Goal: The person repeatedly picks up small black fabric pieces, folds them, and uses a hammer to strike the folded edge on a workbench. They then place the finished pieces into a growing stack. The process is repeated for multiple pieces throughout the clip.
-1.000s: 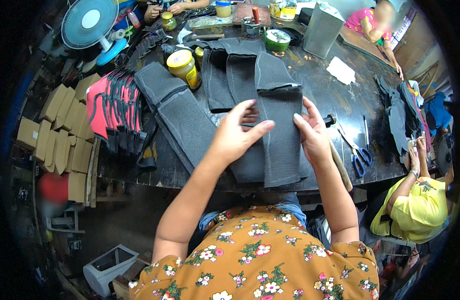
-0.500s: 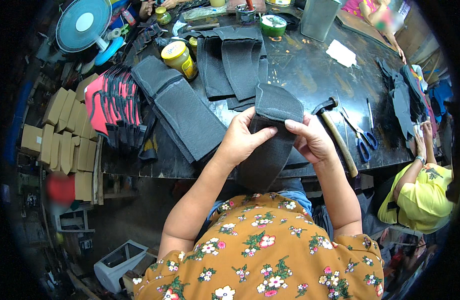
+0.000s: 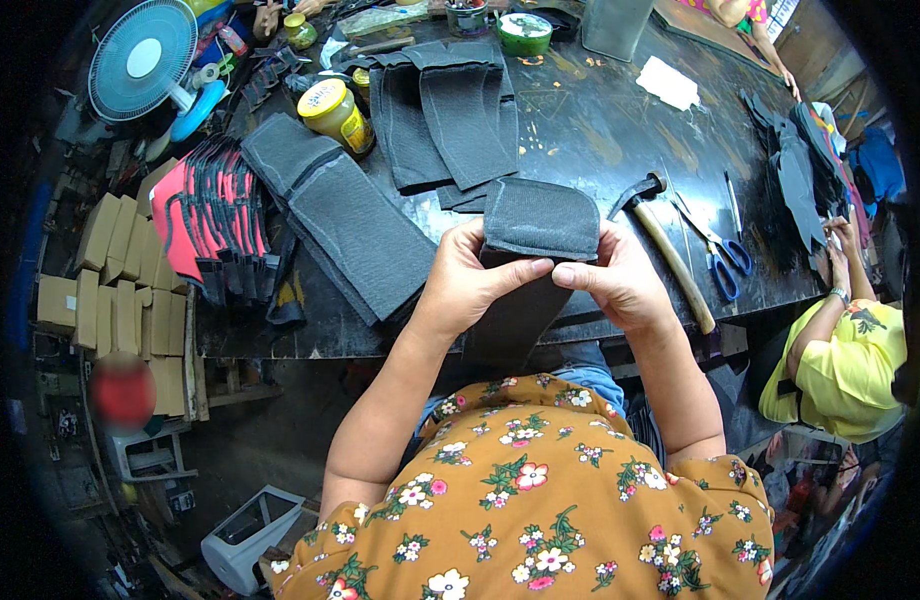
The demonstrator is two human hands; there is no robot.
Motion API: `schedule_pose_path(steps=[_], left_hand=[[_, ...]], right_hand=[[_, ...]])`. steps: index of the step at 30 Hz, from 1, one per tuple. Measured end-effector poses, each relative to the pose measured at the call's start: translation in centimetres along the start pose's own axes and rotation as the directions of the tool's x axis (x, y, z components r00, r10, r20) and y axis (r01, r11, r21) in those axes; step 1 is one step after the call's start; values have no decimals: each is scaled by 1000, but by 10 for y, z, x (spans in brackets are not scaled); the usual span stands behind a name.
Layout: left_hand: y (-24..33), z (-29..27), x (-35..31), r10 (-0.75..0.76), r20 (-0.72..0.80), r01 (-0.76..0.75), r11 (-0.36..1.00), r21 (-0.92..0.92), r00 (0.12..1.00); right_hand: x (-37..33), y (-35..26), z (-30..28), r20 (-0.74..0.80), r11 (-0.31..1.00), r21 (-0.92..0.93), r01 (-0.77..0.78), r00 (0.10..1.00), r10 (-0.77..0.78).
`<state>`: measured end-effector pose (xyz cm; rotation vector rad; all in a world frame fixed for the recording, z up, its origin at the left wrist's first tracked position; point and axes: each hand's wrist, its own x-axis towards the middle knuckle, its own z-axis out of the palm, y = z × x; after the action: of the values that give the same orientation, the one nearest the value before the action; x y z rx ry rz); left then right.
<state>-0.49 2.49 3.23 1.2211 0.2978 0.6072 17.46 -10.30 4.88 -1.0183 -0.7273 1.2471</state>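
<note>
Between both hands, in front of my body at the table's edge, is a dark grey fabric piece point(image 3: 542, 215) with a pale line along its border. Its top part folds over at a seam, and a long dark strip hangs below. My left hand point(image 3: 470, 280) grips its left side, thumb lying along the seam. Gripping the right side is my right hand point(image 3: 620, 280), its thumb tip almost meeting the left one. Similar dark pieces point(image 3: 360, 235) lie stacked to the left, and more dark pieces point(image 3: 470, 120) lie beyond my hands.
To the right lie a hammer point(image 3: 675, 260) and blue-handled scissors point(image 3: 722, 265). A yellow-lidded jar point(image 3: 335, 115) stands behind the left stack. Red-and-black pieces point(image 3: 215, 215) sit at the table's left edge, near a fan point(image 3: 145, 60). A co-worker in yellow point(image 3: 850, 360) sits at right.
Both hands have shifted slightly, and the fabric's folded top has turned to lie more level and square to me. My thumbs have come closer together. The whole view has shifted a little.
</note>
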Motion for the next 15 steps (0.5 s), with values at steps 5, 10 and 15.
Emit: schedule_pose_path(steps=[5,10,15], left_hand=[[-6,1,-4,16,-25,-17,999,-34,1000],[-16,8,-7,37,-119,-59,980,-189,992],[-26,14,-10,104,-236,-159,960,-230,966]], right_hand=[[-1,4,-3,22,999,41,5,1000,-6],[0,15,-9,14,993,111,28,999,-29],[-6,22,-8,-59,984,177,27,998,-16]])
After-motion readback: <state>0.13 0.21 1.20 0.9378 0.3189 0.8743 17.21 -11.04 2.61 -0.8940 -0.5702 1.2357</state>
